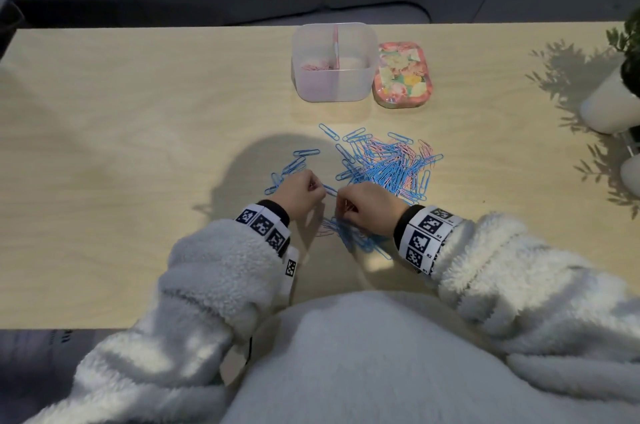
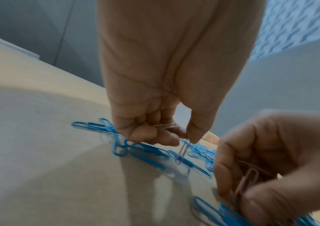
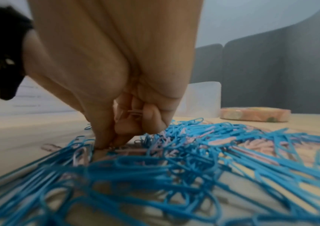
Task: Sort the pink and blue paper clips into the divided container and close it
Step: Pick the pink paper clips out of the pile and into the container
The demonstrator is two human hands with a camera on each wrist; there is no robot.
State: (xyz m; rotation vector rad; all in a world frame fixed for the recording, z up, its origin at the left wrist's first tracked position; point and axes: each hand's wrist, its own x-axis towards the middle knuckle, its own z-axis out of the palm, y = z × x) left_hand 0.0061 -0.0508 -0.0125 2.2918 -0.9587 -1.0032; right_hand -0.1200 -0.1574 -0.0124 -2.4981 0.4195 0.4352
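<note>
A heap of blue and pink paper clips (image 1: 388, 164) lies mid-table, with more blue clips (image 1: 294, 164) to its left and under my wrists. My left hand (image 1: 304, 193) pinches a pink clip (image 2: 184, 149) between thumb and finger and keeps more pink clips (image 2: 165, 126) curled in its palm. My right hand (image 1: 360, 207) is down in the clips, its fingertips (image 3: 105, 143) pinched on the table, pink clips (image 3: 135, 113) tucked in its curled fingers. The translucent divided container (image 1: 334, 84) stands open at the back, pink clips in its left compartment.
The floral lid (image 1: 403, 75) lies flat just right of the container. White plant pots (image 1: 609, 105) stand at the table's right edge. A dark sofa sits beyond the far edge. My fleece sleeves cover the near table edge.
</note>
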